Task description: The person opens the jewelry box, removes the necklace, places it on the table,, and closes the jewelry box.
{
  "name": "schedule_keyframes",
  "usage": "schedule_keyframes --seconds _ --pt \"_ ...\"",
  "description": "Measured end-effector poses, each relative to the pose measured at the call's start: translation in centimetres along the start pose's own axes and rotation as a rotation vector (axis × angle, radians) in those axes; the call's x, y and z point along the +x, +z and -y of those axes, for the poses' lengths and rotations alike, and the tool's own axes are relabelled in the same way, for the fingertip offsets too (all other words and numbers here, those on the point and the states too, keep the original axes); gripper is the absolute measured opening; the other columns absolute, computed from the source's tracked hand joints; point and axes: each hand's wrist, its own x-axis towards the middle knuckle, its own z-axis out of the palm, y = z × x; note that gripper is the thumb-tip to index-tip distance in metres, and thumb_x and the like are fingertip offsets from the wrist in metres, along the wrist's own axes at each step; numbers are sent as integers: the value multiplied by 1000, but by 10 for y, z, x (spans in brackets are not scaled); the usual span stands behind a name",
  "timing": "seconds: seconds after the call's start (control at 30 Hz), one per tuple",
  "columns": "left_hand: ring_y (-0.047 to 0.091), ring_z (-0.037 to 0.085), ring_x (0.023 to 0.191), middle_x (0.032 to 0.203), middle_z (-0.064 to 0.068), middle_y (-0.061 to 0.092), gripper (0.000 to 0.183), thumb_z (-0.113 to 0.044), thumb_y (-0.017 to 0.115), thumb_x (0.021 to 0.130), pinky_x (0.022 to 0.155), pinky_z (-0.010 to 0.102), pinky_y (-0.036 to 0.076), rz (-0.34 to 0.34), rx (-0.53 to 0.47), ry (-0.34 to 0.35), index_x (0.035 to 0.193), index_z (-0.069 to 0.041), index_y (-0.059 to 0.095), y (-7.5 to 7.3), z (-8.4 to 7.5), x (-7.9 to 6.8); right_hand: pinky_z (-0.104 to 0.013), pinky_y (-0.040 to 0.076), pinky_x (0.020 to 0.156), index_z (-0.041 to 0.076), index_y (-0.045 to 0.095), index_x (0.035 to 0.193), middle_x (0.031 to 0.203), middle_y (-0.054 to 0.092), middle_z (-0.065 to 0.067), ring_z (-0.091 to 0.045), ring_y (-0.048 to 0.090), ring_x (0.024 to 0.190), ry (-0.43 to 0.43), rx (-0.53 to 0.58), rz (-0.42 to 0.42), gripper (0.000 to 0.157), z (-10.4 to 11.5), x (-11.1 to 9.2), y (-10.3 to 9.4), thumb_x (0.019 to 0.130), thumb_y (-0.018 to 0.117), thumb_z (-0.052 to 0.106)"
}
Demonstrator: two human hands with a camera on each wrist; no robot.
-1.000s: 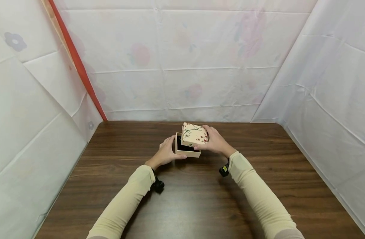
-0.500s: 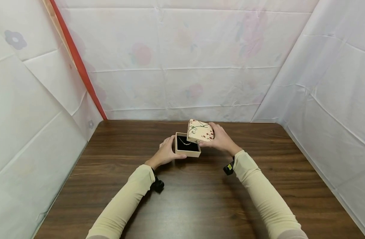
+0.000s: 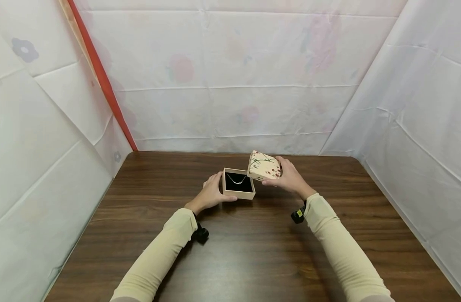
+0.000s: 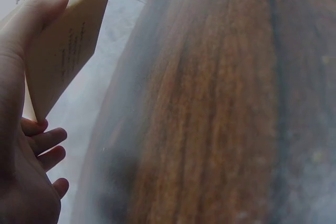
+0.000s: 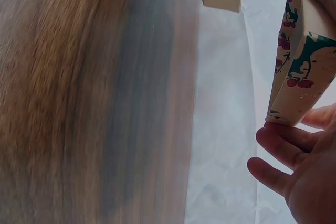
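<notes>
In the head view my left hand [image 3: 210, 194] holds a small cream box base [image 3: 239, 195] by its left side, thumb along the near wall. Black padding lines the base, and a thin silver-coloured necklace [image 3: 237, 182] lies curved on it. Small print shows on the underside of the box base [image 4: 68, 51] in the left wrist view. My right hand [image 3: 290, 179] grips the matching lid [image 3: 265, 166], cream with green stems and red blossoms. The lid is tilted, off the base, its left corner overlapping the base's right rim in this view. Fingers sit round the lid [image 5: 312, 72] in the right wrist view.
A dark brown wooden table [image 3: 230, 247] lies under both hands. Pale floral sheeting [image 3: 222, 75] hangs behind and on both sides, with a red strip [image 3: 102, 82] at the left corner. Each wrist carries a small black camera.
My right hand has moved the lid rightward off the base, uncovering the padding and the necklace. The left hand stays in almost the same place with the base.
</notes>
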Motion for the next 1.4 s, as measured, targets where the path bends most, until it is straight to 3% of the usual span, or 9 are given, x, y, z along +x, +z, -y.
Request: schedule_keyframes --seconds 0.4,0.97,1.23,1.4 --pt "33 32 141 149 15 40 107 -52 81 70 114 59 20 -5 -13 13 152 -9 27 1 -2 0 -47 40 92 6 31 149 135 47 -20 -31 45 114 50 -6 -32 107 -21 -9 -9 68 84 52" --pt "33 33 140 147 16 42 105 -50 82 70 114 60 19 -20 -50 36 151 -9 29 0 -3 0 -52 41 93 -2 36 144 131 50 -24 -37 46 116 103 -102 -13 108 -63 -18 -12 69 77 63" --pt "31 34 142 151 16 38 109 -52 81 70 115 60 18 -4 -35 25 153 -8 25 1 0 -3 -57 39 100 -2 21 152 140 38 -33 -45 39 127 160 -176 62 119 -77 -26 -5 71 72 69" --pt "32 34 141 150 16 39 109 -52 81 70 114 59 18 -9 -42 32 153 -7 26 0 0 -4 -60 38 102 -3 21 152 140 36 -35 -49 36 129 160 -191 70 119 -80 -28 0 71 72 68"
